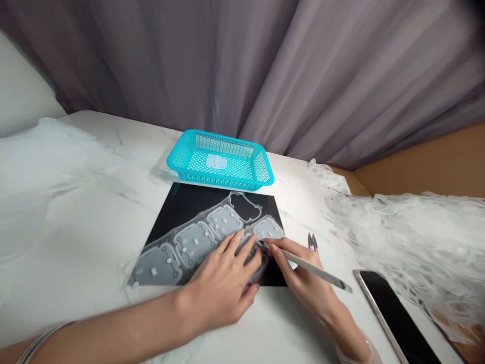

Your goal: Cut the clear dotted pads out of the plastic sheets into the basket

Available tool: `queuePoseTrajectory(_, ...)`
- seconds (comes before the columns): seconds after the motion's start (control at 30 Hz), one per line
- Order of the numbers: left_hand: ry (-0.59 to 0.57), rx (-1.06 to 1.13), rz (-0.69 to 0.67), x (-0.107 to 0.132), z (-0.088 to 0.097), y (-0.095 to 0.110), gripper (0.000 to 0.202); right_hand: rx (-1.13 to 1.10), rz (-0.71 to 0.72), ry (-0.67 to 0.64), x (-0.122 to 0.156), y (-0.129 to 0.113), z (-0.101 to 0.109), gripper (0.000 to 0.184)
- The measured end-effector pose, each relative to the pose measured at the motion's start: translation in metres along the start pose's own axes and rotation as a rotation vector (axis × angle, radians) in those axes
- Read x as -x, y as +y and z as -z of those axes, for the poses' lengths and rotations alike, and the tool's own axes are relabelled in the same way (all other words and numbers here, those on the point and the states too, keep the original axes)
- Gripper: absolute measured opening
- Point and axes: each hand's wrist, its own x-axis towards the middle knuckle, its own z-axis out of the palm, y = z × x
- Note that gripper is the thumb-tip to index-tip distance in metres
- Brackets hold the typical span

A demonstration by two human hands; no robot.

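Left hand (222, 283) flattens translucent rubbery sheet (197, 242); right hand (303, 283) grips slim metal tool (310, 268).

white marble table (94, 237) with black mat (178, 202), turquoise basket (261, 177), phone (394, 313)

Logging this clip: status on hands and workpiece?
Left hand flat on translucent silicone strip, pinning it to black mat. Right hand holds thin metal tool, tip at strip. Snips lie beside, clear.
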Motion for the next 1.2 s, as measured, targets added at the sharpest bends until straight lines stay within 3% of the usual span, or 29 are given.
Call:
queuePoseTrajectory(0.23, -0.02, 0.01, 0.012, -0.004, 0.003, -0.001, 0.055, 0.1, 0.065, -0.001, 0.0, -0.001, -0.009, 0.025)
queuePoseTrajectory(0.5, -0.038, -0.012, 0.009, -0.007, 0.007, 0.002, 0.055, 0.151, 0.052, -0.085, 0.007, -0.008, 0.007, 0.021)
queuePoseTrajectory(0.73, -0.027, -0.024, 0.008, -0.006, 0.005, 0.002, 0.057, 0.145, 0.195, -0.023, 0.003, 0.007, -0.006, 0.023)
queuePoseTrajectory(0.97, -0.025, -0.017, -0.007, -0.004, -0.002, -0.001, 0.057, 0.291, 0.297, -0.103, 0.004, 0.018, -0.019, 0.039)
queuePoseTrajectory(1.07, -0.014, -0.024, 0.001, -0.004, -0.003, -0.001, 0.06, 0.121, 0.199, -0.02, 0.003, 0.02, -0.02, 0.038)
queuePoseTrajectory(1.13, -0.022, -0.02, 0.004, -0.005, -0.001, -0.001, 0.059, -0.038, 0.002, 0.11, 0.001, 0.029, -0.008, 0.031)
queuePoseTrajectory(1.2, -0.051, -0.006, 0.005, -0.005, 0.001, -0.001, 0.059, -0.185, -0.239, 0.32, 0.002, 0.048, 0.015, 0.021)
